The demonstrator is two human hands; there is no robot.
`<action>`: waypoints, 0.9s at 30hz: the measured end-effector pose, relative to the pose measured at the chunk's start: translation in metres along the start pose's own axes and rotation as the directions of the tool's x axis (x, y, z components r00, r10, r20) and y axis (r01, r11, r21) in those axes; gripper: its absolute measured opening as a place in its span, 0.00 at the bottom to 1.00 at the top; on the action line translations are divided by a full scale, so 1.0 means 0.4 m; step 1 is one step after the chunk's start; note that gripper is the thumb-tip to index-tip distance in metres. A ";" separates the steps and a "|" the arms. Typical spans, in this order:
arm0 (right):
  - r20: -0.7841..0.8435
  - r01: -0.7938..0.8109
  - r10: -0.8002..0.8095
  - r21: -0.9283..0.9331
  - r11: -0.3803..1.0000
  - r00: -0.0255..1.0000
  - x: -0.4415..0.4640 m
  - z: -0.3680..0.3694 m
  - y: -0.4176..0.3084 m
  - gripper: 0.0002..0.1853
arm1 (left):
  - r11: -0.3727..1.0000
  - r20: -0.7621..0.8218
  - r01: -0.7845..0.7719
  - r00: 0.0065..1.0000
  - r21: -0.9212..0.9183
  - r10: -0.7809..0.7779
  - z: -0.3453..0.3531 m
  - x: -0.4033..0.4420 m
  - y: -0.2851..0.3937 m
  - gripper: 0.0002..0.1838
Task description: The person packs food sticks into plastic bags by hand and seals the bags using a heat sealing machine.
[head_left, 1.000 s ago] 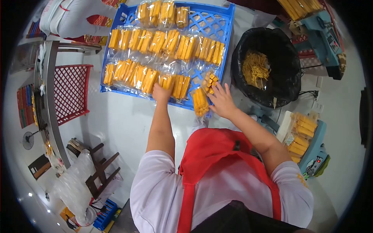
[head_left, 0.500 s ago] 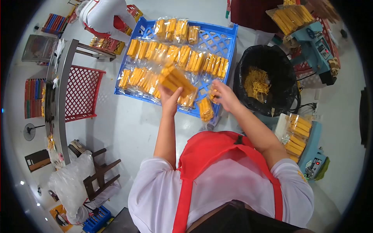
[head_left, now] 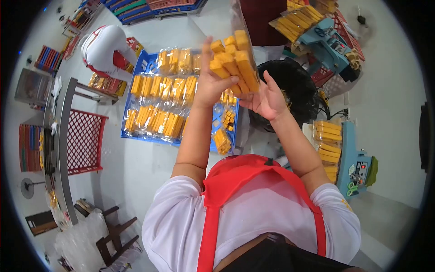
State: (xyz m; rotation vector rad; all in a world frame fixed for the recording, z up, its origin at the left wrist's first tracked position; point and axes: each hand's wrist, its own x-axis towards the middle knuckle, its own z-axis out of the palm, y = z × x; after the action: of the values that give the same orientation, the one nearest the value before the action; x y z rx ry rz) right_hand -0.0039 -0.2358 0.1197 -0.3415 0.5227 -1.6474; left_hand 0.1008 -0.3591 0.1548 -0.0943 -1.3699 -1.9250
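A clear plastic bag of yellow sticks (head_left: pixel 232 63) is raised in my left hand (head_left: pixel 211 86), thumb across its front. My right hand (head_left: pixel 268 100) lies open under the bag's lower right side, thumb up; whether its fingers touch the bag I cannot tell. Below is a blue lattice crate (head_left: pixel 218 110) with rows of similar bags (head_left: pixel 165 88). A separate bag of sticks (head_left: pixel 222 140) rests at the crate's near right corner. My left forearm hides part of the crate.
A black-lined bin (head_left: pixel 299 86) stands right of the crate. Further right are a blue-green machine (head_left: pixel 328 50) and another (head_left: pixel 358 158) with bags beside it. A person in white (head_left: pixel 106 50) bends at the left, near a red lattice crate (head_left: pixel 86 140) and metal table (head_left: pixel 68 158).
My left hand has lifted the bag up and to the right, away from the crate. My right hand has risen from the crate's right edge to beside the bag. The view has shifted.
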 end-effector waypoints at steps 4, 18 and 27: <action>0.082 -0.002 -0.008 0.126 0.992 0.997 -0.040 0.001 -0.020 0.30 | 0.992 0.161 0.090 0.984 -0.087 -0.075 0.021 0.027 -0.022 0.49; -0.006 0.639 -0.694 -0.386 0.666 0.720 -0.053 0.051 -0.005 0.37 | 0.949 -0.097 0.050 0.992 -0.311 -0.084 0.114 0.019 -0.031 0.28; 0.003 0.308 -0.309 -0.054 0.950 0.951 -0.104 0.080 -0.015 0.37 | 0.914 -0.038 0.046 0.997 -0.403 -0.067 0.024 0.014 -0.052 0.32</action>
State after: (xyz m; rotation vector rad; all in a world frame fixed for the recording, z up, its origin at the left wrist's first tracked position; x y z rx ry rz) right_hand 0.0132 -0.1988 0.1532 -0.4782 0.5382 -1.9393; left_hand 0.0808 -0.3510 0.1453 -0.2042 -0.9327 -2.2197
